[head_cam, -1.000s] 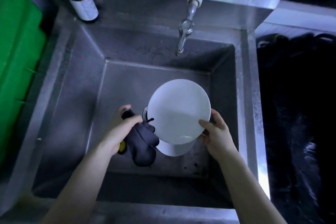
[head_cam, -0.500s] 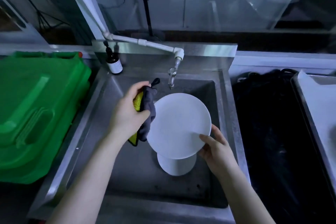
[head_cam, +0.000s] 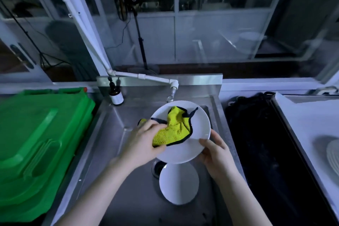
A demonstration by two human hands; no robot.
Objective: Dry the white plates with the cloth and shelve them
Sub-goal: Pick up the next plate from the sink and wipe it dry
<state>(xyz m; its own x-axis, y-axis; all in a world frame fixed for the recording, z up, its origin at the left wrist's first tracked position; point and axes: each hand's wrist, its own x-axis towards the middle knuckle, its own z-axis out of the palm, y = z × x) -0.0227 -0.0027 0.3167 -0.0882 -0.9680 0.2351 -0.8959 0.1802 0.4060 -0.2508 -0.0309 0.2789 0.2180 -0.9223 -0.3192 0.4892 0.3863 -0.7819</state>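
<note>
Moved: the yellow cloth (head_cam: 172, 132), bunched at the held plate's left edge half a second ago, now lies spread on the plate's face, and the plate sits farther out, under the tap.
Green bin (head_cam: 36, 143): fills the left side, lid shut.
Sink (head_cam: 113, 152): steel basin in the middle, under both hands.
Black tub (head_cam: 266, 143): just right of the sink.
White counter (head_cam: 302, 124): far right, with a stack of pale plates (head_cam: 333, 154) at the frame edge.
Held plate (head_cam: 200, 124): white, tilted, above the basin, clear of its floor.
Second plate (head_cam: 178, 183): white, lying in the sink nearer than the held one, beside the drain.
Cloth detail: yellow with dark trim, its far end reaching towards the plate's far rim.
Left hand (head_cam: 143, 143): fingers curled round the cloth's near-left end, holding it against the plate.
Right hand (head_cam: 216, 154): grips the plate's near-right rim, thumb on the upper face, fingers beneath.
Brown bottle (head_cam: 116, 95): upright at the sink's far-left corner.
Tap (head_cam: 171, 95): just beyond the plate's far rim.
</note>
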